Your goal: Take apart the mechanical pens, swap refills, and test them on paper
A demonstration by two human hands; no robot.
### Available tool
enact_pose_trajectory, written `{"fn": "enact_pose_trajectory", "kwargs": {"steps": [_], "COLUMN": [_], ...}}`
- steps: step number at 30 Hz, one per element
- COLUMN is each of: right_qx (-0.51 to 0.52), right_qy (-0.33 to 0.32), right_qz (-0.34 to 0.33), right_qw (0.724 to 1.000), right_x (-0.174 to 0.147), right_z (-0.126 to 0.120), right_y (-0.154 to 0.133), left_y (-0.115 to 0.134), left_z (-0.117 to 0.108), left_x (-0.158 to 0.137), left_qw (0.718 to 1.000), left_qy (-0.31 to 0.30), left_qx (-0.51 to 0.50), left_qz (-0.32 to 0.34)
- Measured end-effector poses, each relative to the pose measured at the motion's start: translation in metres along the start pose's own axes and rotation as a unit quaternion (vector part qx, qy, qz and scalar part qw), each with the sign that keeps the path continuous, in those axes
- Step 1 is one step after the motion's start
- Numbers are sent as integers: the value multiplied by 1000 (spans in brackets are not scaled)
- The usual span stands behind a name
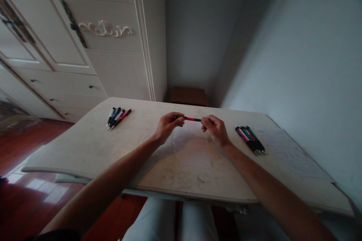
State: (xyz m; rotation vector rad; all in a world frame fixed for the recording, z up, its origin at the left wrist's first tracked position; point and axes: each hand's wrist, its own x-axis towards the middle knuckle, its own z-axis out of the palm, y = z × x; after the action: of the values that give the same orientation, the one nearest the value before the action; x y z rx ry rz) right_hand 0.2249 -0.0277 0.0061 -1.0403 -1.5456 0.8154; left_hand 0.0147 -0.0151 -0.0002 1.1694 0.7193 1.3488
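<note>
A pink and black pen (192,119) is held level between my two hands, above the far part of the table. My left hand (170,123) pinches its dark left end. At the other end, the fingertips of my right hand (214,127) close on the black grip. Below the pen lies a lined sheet of paper (194,150). To the left, several pens (118,118) in white, blue, black and pink lie side by side. On the right rests another row of pens (250,140), purple, pink and green with black grips.
The white table (152,165) has a worn, stained top. A sheet covered in writing (294,152) lies along its right edge by the wall (305,64). White cabinets (113,64) stand at the back left, and a brown wooden piece (189,95) sits behind the table.
</note>
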Motion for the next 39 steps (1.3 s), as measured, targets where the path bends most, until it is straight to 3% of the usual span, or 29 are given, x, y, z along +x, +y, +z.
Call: {"fn": "enact_pose_trajectory", "kwargs": {"steps": [8,13,17,24,28,34,39], "right_qx": [40,66,60,-73,-201,-329,-355], "right_qy": [-88,-15,32,39,-1,-134,-140], "right_qz": [77,69,55,-12,-73,-65,-70], "right_qw": [992,995,996,996,977,932,922], "right_x": [-1,4,8,9,12,12,12], "right_z": [9,5,-2,-9,-19,-29,-26], "right_y": [22,22,20,21,28,35,30], "left_y": [7,13,14,15,17,13,13], "left_z": [0,-3,-4,-4,-4,-6,-7], "left_x": [3,6,6,5,5,7,9], "left_qw": [991,977,961,941,930,950,959], "left_qy": [25,62,56,33,38,60,103], "left_qx": [-113,-175,-224,-293,-325,-271,-236], "left_qz": [-64,-105,-155,-167,-167,-140,-116]}}
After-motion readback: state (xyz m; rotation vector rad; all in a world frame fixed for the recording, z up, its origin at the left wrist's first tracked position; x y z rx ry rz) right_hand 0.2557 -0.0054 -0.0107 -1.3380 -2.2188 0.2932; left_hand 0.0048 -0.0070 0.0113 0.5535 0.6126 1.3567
